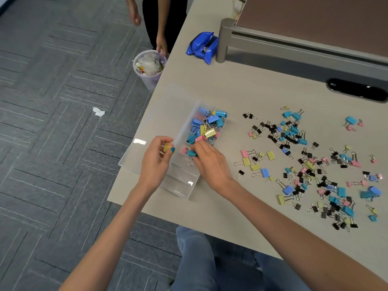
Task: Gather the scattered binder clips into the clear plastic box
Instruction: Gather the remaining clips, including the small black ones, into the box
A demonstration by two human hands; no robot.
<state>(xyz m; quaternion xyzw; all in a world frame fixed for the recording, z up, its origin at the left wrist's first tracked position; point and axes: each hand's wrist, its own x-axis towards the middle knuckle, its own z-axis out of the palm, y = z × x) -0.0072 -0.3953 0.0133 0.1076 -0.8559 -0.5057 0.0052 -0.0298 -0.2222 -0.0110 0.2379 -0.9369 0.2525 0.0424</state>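
Currently, left hand (156,162): curled, pinching a yellow binder clip (168,147) between thumb and fingers, just over the left wall of the box.
Right hand (210,162): fingers bent over the middle of the box, fingertips on a blue binder clip (191,153) whose wire handle hangs down; it seems pinched, though the fingers hide most of the grip.
Pink binder clip (184,150): just left of the blue one, touching it.
Clear plastic box (182,185): on the near left corner of the desk (231,87), running near to far; its far half holds a heap of clips (207,124), mostly blue, some yellow and pink.
Scattered binder clips (310,164): spread over the desk right of the box, in black, blue, pink and yellow.
Blue pouch (202,47): far on the desk, beside the partition post.
Waste bin (149,66): on the floor past the desk's left edge, another person's hand (161,46) at its rim.
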